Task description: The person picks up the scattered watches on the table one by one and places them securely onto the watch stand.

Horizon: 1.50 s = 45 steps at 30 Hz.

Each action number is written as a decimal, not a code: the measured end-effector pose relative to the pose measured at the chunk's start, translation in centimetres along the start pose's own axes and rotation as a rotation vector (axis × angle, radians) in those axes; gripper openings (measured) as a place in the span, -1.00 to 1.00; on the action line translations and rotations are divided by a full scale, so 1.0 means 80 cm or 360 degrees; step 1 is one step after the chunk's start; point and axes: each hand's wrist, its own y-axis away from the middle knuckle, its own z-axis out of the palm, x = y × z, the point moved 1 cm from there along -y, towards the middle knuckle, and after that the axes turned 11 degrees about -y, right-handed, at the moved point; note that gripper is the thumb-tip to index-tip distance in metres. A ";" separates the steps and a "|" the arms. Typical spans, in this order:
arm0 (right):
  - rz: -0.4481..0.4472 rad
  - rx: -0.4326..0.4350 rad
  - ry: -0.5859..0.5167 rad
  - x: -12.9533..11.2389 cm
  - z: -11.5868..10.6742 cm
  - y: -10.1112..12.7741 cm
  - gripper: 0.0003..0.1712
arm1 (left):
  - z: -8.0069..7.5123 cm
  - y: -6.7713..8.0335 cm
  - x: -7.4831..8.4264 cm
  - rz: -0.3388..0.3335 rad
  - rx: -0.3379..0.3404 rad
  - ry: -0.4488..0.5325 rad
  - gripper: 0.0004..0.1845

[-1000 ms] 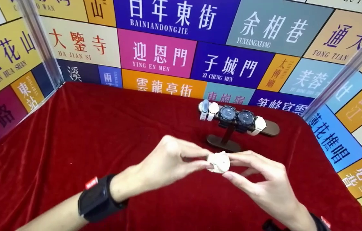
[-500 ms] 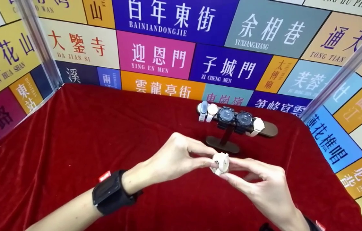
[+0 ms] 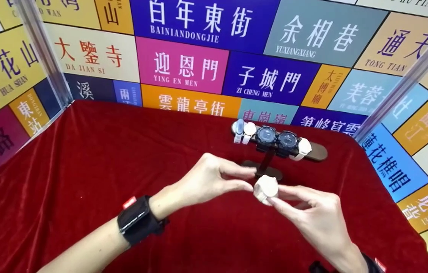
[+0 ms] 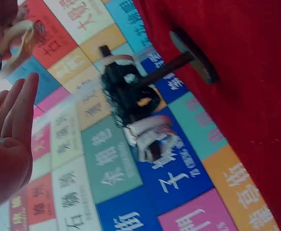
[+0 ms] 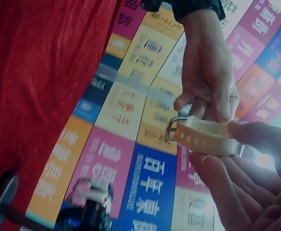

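Between the thumb and fingers of my right hand (image 3: 312, 216) a cream watch (image 3: 266, 189) is pinched, held up above the red cloth. Its pale strap (image 5: 205, 139), with punched holes and a metal buckle (image 5: 171, 131), shows in the right wrist view. My left hand (image 3: 214, 176) is just left of the watch, fingers extended and thumb apart from them, fingertips right beside its edge. In the left wrist view the left hand (image 4: 10, 139) has straight fingers below the strap.
A brown watch stand (image 3: 318, 151) stands behind the hands, bearing several watches, among them a black watch (image 3: 287, 140) and a white watch (image 3: 304, 147). Red cloth (image 3: 123, 159) covers the table. Panels with colourful lettering (image 3: 183, 64) rise behind it.
The left fingers have let go of the watch and spread a little. The watch has turned in the right hand, its round face now toward the head camera.
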 end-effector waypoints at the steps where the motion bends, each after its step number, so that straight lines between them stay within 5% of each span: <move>1: 0.0058 0.0022 0.0047 0.006 -0.003 -0.001 -0.67 | 0.000 -0.002 -0.008 -0.0011 0.0023 -0.0001 -0.62; 6: 0.0333 0.0177 0.0332 0.040 -0.032 -0.006 -0.76 | -0.011 -0.018 -0.063 -0.0097 0.0169 -0.0194 -0.56; 9: 0.0494 0.0333 0.0432 0.063 -0.055 -0.011 -0.73 | -0.021 -0.032 -0.100 -0.0244 0.0204 -0.0326 -0.49; 15: 0.0917 0.0528 0.0455 0.098 -0.102 -0.016 -0.54 | -0.015 -0.054 -0.149 -0.0530 -0.0023 -0.0485 -0.18; 20: 0.0917 0.0623 0.0628 0.123 -0.120 -0.030 -0.54 | 0.002 -0.073 -0.156 -0.0534 -0.0227 -0.0562 -0.03; 25: 0.0828 0.0584 0.0760 0.142 -0.107 -0.040 -0.56 | 0.015 -0.086 -0.160 -0.0474 -0.0295 -0.0645 -0.03; 33: 0.0745 0.0651 0.0896 0.153 -0.108 -0.058 -0.57 | 0.018 -0.093 -0.163 -0.0443 -0.0185 -0.0621 -0.12; 41: 0.1007 0.0419 0.0852 0.170 -0.113 -0.066 -0.52 | 0.021 -0.097 -0.162 -0.0404 -0.0133 -0.0611 -0.17; 45: 0.1003 0.0392 0.0749 0.164 -0.109 -0.064 -0.52 | 0.022 -0.099 -0.162 -0.0394 -0.0117 -0.0603 -0.20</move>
